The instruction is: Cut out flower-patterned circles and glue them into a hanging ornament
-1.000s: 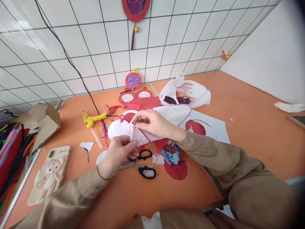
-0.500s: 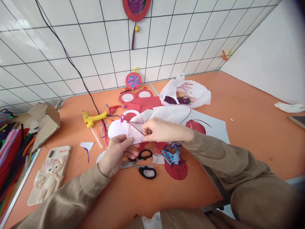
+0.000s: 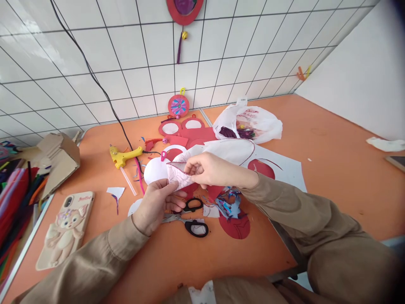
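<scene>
Between my hands is a piece of white fabric (image 3: 177,178) with pink line patterns and a dark red stitched edge, folded into an open pocket shape. My left hand (image 3: 157,202) pinches its lower left part between thumb and fingers. On the right side, my right hand (image 3: 207,169) grips the fabric's edge with its fingertips. Just below them lie black-handled scissors (image 3: 196,228), partly covered by my left fingers. Behind the right hand, a white piece with a dark red stitched edge (image 3: 234,151) rests on the table.
A yellow glue gun (image 3: 125,157) lies left, its cord running up the wall. A phone (image 3: 66,230) is nearer me. Red paper cut-outs (image 3: 202,137), a white plastic bag (image 3: 264,124) and blue shiny scraps (image 3: 229,204) surround the hands. Pipe cleaners (image 3: 15,198) fill the left edge.
My right hand has shifted slightly left and up along the fabric's edge, its fingers a little more extended. My left hand keeps its pinch. The whole view has moved slightly.
</scene>
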Tool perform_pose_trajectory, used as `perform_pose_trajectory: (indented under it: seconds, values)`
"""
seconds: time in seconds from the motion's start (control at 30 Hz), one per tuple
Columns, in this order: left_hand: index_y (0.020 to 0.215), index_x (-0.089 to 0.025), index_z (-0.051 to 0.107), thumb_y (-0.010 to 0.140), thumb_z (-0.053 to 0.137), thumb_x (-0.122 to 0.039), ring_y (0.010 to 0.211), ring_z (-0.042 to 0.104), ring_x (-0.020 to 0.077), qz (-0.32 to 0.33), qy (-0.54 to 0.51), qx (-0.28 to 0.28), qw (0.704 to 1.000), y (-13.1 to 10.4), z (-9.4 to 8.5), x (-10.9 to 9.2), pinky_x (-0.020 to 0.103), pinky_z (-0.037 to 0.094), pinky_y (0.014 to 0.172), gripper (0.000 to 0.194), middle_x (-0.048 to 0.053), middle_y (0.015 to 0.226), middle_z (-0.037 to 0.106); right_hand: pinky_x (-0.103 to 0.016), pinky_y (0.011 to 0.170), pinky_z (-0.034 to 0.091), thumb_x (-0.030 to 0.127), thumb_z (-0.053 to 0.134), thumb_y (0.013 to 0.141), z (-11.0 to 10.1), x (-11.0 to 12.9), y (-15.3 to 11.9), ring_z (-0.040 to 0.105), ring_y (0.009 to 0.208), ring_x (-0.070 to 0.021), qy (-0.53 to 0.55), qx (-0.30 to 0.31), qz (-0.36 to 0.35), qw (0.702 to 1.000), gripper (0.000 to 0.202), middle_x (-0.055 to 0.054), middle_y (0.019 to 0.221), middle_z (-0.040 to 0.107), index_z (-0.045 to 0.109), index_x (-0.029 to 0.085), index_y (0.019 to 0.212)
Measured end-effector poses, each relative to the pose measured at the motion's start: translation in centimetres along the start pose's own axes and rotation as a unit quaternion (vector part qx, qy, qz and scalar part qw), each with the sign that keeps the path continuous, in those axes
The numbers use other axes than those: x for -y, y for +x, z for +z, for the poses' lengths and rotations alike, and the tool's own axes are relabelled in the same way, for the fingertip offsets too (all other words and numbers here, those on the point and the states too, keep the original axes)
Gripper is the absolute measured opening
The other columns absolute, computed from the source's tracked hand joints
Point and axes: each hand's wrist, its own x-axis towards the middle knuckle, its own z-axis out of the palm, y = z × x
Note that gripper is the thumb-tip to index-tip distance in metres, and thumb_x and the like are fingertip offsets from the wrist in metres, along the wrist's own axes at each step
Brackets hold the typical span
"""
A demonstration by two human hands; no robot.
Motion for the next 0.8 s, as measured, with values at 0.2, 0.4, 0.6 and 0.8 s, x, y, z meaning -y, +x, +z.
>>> perform_pose_trajectory:
  seconds: [0.2,0.4,0.6,0.8]
  values:
    - [0.076,-0.011,0.064,0.085,0.075,-0.028,0.044,0.065,0.0121,0.009,-0.009,0.025,1.000,0.1,0.0,0.3,0.019,0.053,0.043,0.022,0.011,0.072,0.077,-0.022,0.047,0.036,0.023,0.059,0.085,0.3,-0.3,0.2,0.059,0.049,-0.0104,-0.068,0.023,-0.008,0.997,0.024,0.005,0.060,0.049,0.044,0.018,0.067]
    - [0.091,-0.010,0.071,0.080,0.080,-0.034,0.051,0.069,0.0136,-0.009,-0.021,0.055,0.998,0.4,-0.1,0.7,0.020,0.057,0.049,0.028,0.009,0.071,0.075,-0.025,0.053,0.025,0.017,0.052,0.088,0.5,-0.4,0.3,0.035,0.056,-0.0070,-0.136,0.018,-0.070,0.988,0.029,0.006,0.060,0.036,0.040,0.018,0.061]
    - [0.086,-0.011,0.070,0.078,0.078,-0.014,0.052,0.067,0.0111,-0.014,-0.038,0.010,0.999,0.3,0.7,0.7,0.017,0.054,0.048,0.012,0.003,0.063,0.070,-0.027,0.054,0.023,0.026,0.058,0.090,0.6,-0.6,0.5,0.029,0.055,-0.0071,-0.153,-0.008,-0.074,0.985,0.038,0.006,0.057,0.032,0.037,0.018,0.059]
    - [0.082,-0.012,0.066,0.080,0.073,-0.014,0.039,0.057,0.0081,-0.001,-0.020,-0.005,1.000,0.0,1.2,0.6,0.016,0.047,0.041,0.008,0.000,0.053,0.065,-0.027,0.055,0.023,0.025,0.061,0.088,0.6,-0.6,0.5,0.032,0.055,-0.0074,-0.202,-0.017,-0.052,0.978,0.038,0.006,0.056,0.037,0.039,0.018,0.059]
